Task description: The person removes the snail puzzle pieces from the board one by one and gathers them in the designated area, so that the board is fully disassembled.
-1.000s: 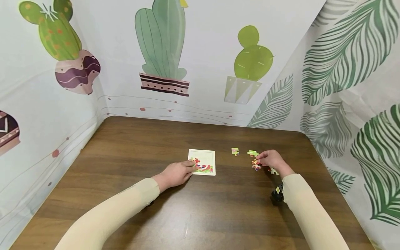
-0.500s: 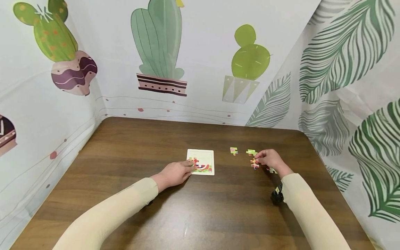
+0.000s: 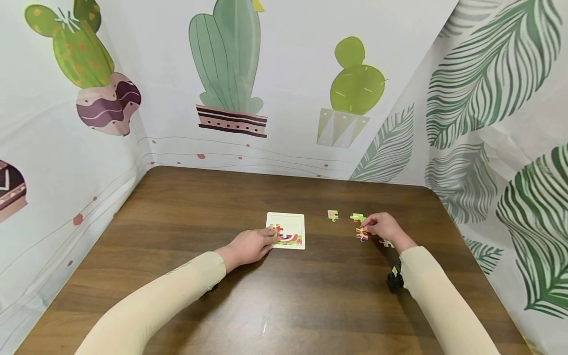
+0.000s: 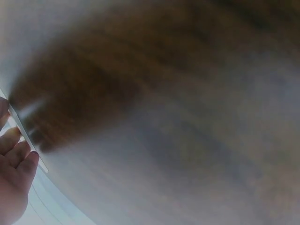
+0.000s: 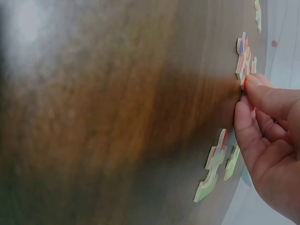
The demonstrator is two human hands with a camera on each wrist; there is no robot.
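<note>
On the wooden table lies a square white puzzle board (image 3: 293, 221), partly filled along its lower part with a red, white and green picture. My left hand (image 3: 249, 246) rests on the board's lower left, its fingers (image 4: 19, 152) at the board's edge in the left wrist view. To the right, my right hand (image 3: 384, 228) pinches the edge of a red, yellow and blue puzzle piece (image 3: 361, 235) with thumb and fingertips. That same puzzle piece (image 5: 242, 56) lies nearly flat on the table in the right wrist view.
A green and pink puzzle piece (image 3: 333, 215) and a green puzzle piece (image 3: 356, 216) lie beyond the right hand's piece. Another puzzle piece (image 3: 387, 243) sits partly under the right wrist. Cactus-printed cloth (image 3: 284, 123) rises behind the table (image 3: 199, 197).
Both hands stay almost where they were. The head view shifts slightly. The right hand's fingertips remain at the same puzzle piece.
</note>
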